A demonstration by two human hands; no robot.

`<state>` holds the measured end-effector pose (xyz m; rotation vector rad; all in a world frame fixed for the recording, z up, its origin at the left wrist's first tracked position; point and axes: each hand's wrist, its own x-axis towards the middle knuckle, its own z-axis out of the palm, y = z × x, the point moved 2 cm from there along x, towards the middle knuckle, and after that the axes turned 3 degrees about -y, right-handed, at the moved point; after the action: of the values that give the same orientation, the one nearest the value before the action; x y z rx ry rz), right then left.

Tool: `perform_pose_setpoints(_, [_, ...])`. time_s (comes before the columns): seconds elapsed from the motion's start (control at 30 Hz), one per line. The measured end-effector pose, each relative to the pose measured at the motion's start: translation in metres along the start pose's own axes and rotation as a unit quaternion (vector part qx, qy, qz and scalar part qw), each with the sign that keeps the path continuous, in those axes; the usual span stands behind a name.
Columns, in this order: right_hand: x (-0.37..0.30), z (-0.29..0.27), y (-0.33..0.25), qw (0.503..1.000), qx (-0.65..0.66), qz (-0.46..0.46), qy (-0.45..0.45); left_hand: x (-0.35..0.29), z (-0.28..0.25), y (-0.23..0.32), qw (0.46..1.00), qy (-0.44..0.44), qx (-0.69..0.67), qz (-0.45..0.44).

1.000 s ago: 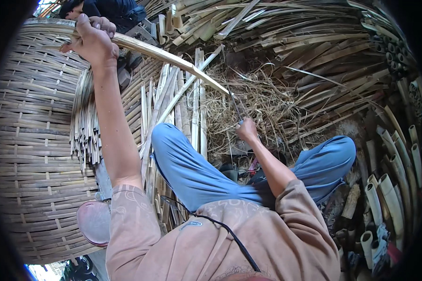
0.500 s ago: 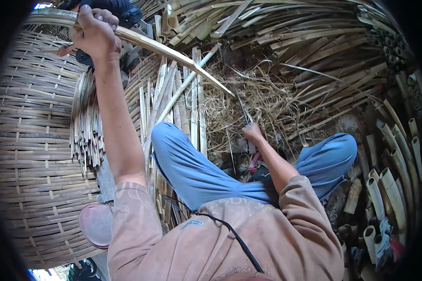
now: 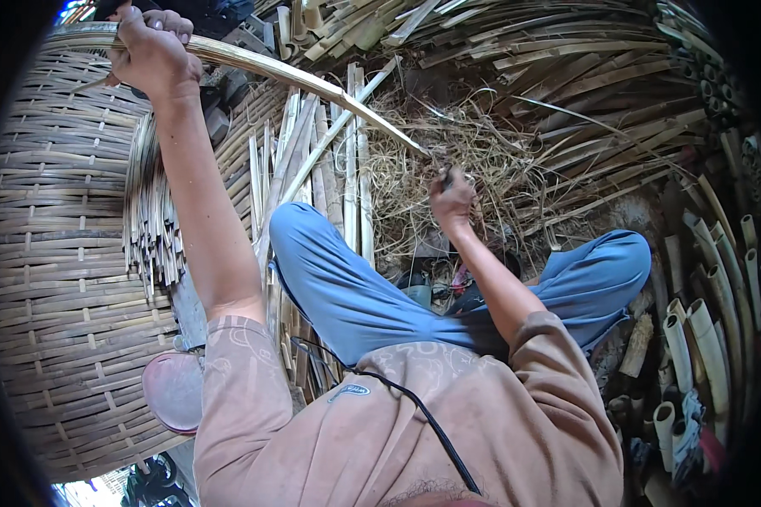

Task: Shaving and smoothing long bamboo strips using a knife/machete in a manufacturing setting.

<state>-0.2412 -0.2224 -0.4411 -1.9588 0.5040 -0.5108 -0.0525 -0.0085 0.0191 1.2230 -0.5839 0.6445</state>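
At the upper left my left hand (image 3: 154, 55) is closed around a long split bamboo strip (image 3: 271, 69). From there the strip slants down to the right, and its far end tips over the heap of thin bamboo shavings (image 3: 397, 203). My right hand (image 3: 453, 203) grips a knife (image 3: 445, 176) just below that end. The knife's blade is seen end-on and hardly shows, so I cannot tell whether it touches the strip.
Woven bamboo matting (image 3: 59, 253) covers the left side, with a bundle of thin splints (image 3: 152, 211) on it. Split bamboo lengths (image 3: 583, 72) lie piled at the far right. Cut bamboo tubes (image 3: 710, 338) stand at the right. A round pinkish lid-like thing (image 3: 173, 393) lies left of me.
My right hand has moved forward with the knife, up to the strip's end, and turned so the blade hardly shows. My left hand has shifted slightly left and away with the strip.
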Motion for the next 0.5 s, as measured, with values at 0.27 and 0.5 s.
perform_pose_setpoints(0.27, [0.002,0.009,0.004,0.990,-0.043,0.063,-0.122,-0.001,-0.010,0.003,0.998,0.003,0.067,0.007])
perform_pose_setpoints(0.5, [-0.018,0.025,0.020,0.970,-0.037,0.165,-0.173,-0.008,-0.012,0.008,0.995,-0.077,0.044,0.040])
